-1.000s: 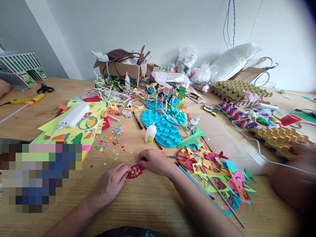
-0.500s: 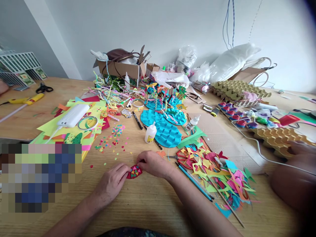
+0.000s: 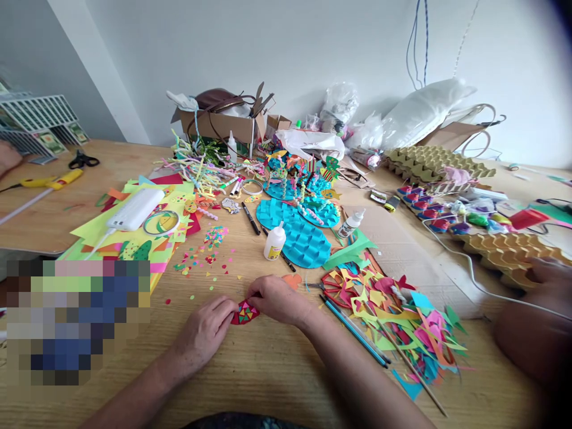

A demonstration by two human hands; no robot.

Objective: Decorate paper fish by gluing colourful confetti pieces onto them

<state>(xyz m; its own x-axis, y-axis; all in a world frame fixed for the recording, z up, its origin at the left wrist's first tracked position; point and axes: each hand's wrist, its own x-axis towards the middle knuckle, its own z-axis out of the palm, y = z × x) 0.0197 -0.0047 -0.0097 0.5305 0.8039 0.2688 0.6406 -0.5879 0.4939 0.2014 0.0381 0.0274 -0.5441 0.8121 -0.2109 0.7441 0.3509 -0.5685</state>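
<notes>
Between my two hands, low over the wooden table, is a small red paper cutout [image 3: 245,313] covered with pink, green and yellow triangles. My left hand [image 3: 206,328] pinches its left end with curled fingers. On its upper right, my right hand [image 3: 280,299] has its fingertips closed on the edge; part of the cutout is hidden under them. Just beyond my hands stands a white glue bottle [image 3: 274,243]. Small paper confetti [image 3: 216,237] lies scattered to the upper left, and an orange paper piece [image 3: 292,280] lies behind my right hand.
Blue egg-carton ovals [image 3: 295,235] with paper fish stand mid-table. Paper scraps [image 3: 402,322], red-handled scissors [image 3: 338,287] and pencils [image 3: 355,333] lie right. Coloured sheets and a white power strip [image 3: 135,208] lie left. Another person's hand [image 3: 547,271] touches an egg carton [image 3: 504,253].
The whole view has shifted slightly. Both my hands stay on the red cutout, with only a slight change in my fingers. The other person's hand stays at the egg carton.
</notes>
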